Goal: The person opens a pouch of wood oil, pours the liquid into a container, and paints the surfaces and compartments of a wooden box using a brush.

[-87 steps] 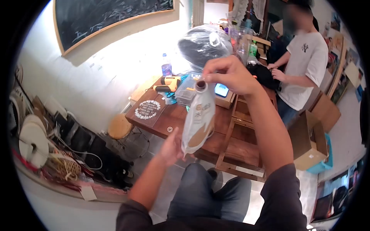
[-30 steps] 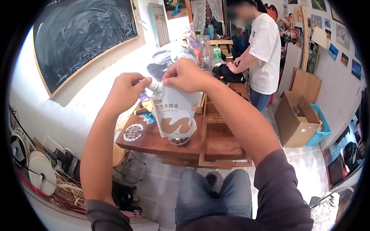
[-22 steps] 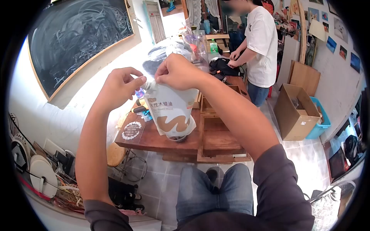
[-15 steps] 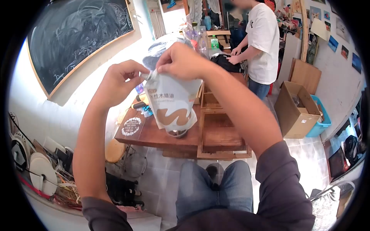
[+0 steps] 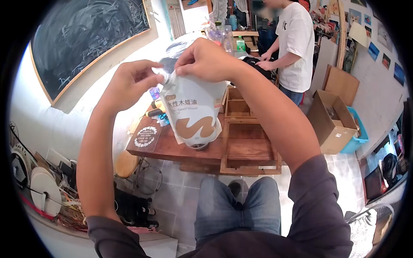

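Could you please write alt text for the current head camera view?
Two bare hands, left and right, hold a white pouch at its spout, above a wooden table bearing a wooden frame. Beyond, a person in a white shirt handles something black; a chalkboard hangs at left.

The table (image 5: 174, 150) is made from brown wood. On it lie one wooden frame (image 5: 251, 121), a sheet with white print (image 5: 146, 136) and a round dish (image 5: 198, 147), partly hidden.

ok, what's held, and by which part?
The white pouch, by its top: right hand pinches the edge beside the spout; left hand is at the spout, grip unclear.
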`<state>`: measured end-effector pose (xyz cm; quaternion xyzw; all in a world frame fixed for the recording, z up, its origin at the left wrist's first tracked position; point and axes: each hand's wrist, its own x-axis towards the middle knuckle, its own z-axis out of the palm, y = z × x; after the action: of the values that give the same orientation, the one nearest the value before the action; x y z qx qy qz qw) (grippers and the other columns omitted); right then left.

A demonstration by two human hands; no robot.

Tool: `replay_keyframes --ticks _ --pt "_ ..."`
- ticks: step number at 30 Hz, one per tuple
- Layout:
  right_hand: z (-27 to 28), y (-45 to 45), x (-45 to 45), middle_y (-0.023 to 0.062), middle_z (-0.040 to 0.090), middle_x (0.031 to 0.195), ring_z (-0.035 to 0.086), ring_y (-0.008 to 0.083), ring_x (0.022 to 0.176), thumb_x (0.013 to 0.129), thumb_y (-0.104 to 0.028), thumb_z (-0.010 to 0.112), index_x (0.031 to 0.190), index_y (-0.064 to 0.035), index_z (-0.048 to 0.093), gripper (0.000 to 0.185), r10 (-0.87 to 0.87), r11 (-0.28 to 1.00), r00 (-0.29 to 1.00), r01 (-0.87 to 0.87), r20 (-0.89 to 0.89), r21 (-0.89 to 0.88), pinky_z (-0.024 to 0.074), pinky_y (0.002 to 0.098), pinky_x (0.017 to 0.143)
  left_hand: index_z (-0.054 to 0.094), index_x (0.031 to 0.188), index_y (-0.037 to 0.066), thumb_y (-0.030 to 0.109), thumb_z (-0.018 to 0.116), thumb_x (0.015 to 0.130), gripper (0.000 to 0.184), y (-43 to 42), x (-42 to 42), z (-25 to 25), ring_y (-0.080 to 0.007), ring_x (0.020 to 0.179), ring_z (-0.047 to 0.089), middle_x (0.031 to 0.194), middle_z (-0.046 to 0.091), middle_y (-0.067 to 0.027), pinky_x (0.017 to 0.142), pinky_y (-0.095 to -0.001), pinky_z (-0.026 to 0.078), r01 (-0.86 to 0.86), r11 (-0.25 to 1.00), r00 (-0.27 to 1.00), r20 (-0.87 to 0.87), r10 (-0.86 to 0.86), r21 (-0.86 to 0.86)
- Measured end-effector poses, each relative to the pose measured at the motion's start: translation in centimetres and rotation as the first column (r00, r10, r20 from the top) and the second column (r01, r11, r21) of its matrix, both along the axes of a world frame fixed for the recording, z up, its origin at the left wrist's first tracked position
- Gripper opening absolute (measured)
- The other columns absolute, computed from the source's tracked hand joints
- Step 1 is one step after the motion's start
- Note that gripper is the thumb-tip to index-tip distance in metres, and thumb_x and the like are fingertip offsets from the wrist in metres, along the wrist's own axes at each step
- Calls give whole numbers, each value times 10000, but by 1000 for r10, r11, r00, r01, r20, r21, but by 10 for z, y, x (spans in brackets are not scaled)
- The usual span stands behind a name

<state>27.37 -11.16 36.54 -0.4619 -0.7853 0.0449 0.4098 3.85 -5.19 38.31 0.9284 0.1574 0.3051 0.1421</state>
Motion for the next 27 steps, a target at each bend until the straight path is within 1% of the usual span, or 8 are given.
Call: replay_keyframes --ticks 1,6,13,18,21,23,25,27 --pt "-1 0 -1 78 722 791 633 128 716 820 -141 753 927 -4 764 175 -5 1000 1000 5 -2 -3 521 296 693 705 997 -14 103 657 931 143 -2 0 1 -79 723 565 788 661 -14 649 -241 466 -83 989 996 -30 79 -123" --pt "-4 -8 -12 84 720 789 630 133 704 822 -137 745 943 -5 764 180 -21 993 996 10 -90 -121 517 300 661 684 1021 -22 147 669 939 188 3 -5 -5 -70 746 566 823 667 -23 653 -237 462 -47 983 997 -64 36 -178" --pt "2 -4 -17 82 706 779 597 128 595 839 -133 735 954 1 758 178 66 996 998 -67 -21 -59 495 303 528 642 1106 -56 4 639 932 185 8 -16 -21 -107 893 613 959 671 -57 815 -262 509 -13 984 998 51 22 -178" --pt "6 -9 -17 66 671 727 496 121 394 865 -127 712 935 -4 752 148 108 988 991 -116 -79 -107 400 297 323 666 1056 -47 55 676 910 179 5 -17 -17 -102 784 607 870 667 -75 723 -266 515 2 1000 998 65 -4 31" --pt "12 -18 -22 58 664 704 503 119 397 870 -125 708 937 -6 752 144 13 981 998 -23 -54 -192 392 298 318 665 1094 -11 42 652 930 173 8 -19 -25 -94 786 593 879 653 -33 718 -247 511 6 997 997 78 -12 80" --pt "9 -9 -21 68 685 713 569 133 480 854 -116 717 929 0 756 143 15 985 999 -22 -45 -173 468 304 421 670 1091 -13 77 652 939 178 8 -21 -35 -77 727 573 853 658 -29 654 -231 488 -5 1000 991 131 6 -5" --pt "-1 13 -18 95 714 745 629 144 619 830 -106 729 922 8 757 149 122 988 990 -127 66 84 521 309 596 673 1082 -18 116 665 937 197 16 -21 -49 -66 687 558 846 666 -31 613 -224 466 114 930 939 344 14 -349" --pt "-1 11 -21 107 721 761 637 146 672 821 -101 731 921 6 759 149 89 996 995 -89 55 8 519 308 661 682 1033 -26 140 680 930 196 20 -26 -52 -68 687 564 832 669 -37 605 -228 471 154 897 925 379 17 -415"
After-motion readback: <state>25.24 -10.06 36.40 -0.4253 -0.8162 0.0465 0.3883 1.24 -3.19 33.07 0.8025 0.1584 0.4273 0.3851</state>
